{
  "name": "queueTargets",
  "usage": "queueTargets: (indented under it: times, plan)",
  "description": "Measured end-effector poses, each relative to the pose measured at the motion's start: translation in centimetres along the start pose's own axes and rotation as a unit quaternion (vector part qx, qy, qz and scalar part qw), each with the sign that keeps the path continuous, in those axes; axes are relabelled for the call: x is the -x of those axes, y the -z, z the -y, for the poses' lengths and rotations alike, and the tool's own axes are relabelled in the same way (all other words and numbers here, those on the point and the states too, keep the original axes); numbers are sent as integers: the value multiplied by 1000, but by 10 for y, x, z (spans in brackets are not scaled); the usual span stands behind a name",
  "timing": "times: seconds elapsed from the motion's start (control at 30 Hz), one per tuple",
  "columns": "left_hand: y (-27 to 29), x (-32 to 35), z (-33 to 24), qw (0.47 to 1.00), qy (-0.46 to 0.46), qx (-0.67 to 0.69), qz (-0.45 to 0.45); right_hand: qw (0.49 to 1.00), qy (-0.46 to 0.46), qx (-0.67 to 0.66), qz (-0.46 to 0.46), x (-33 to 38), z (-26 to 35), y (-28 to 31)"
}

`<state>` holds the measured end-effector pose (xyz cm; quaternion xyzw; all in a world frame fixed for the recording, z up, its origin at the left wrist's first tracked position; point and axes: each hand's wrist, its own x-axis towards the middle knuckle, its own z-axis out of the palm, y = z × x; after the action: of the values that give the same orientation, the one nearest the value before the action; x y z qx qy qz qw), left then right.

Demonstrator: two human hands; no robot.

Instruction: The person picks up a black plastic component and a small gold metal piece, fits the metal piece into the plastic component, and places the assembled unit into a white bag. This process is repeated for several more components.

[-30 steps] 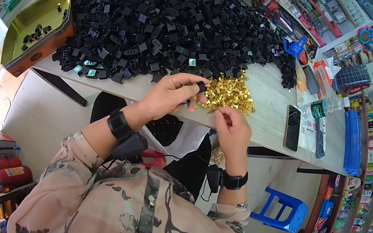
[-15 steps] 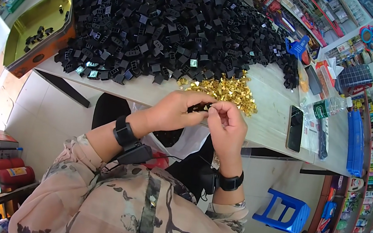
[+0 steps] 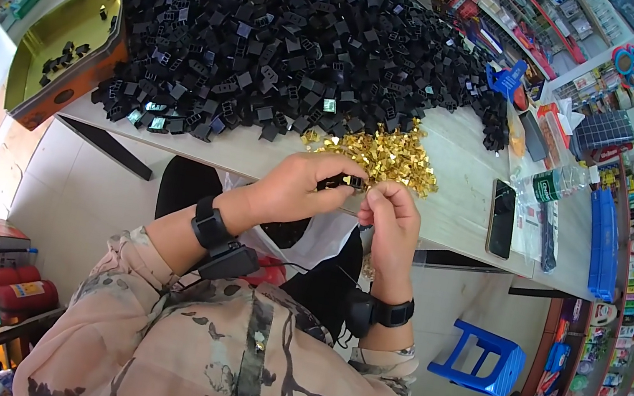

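Left hand (image 3: 297, 188) pinches small black plastic clip (image 3: 345, 180); right hand (image 3: 390, 215) fingers curled closed, contents unclear; shiny gold metal pieces (image 3: 380, 154) just beyond both

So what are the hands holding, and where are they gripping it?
The left hand pinches a small black part by its end. The right hand meets it fingertip to fingertip; what it holds cannot be told.

One head-worn fisheye view looks steeply down from above the person's chest, close to both hands, facing the worktop (image 3: 453, 197) beyond; edges bend outward.
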<state>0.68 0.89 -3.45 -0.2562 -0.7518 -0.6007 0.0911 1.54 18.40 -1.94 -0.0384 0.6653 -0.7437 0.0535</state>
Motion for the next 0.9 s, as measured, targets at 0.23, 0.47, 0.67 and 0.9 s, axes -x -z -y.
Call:
queueTargets:
  times: [0.23,0.47,0.67,0.9]
  plan:
    - [0,-2,4,999,-29,-27,8,998,3,-57,-2,1,5,0]
    - [-2,-1,0,1000,-17,-18,7,999,-24,29,20,4,2,7]
    - [3,-1,1,999,-19,-15,44,996,-19,66,58,1,2,7]
    - [2,0,2,997,-43,-45,47,987,-36,129,94,-1,4,15]
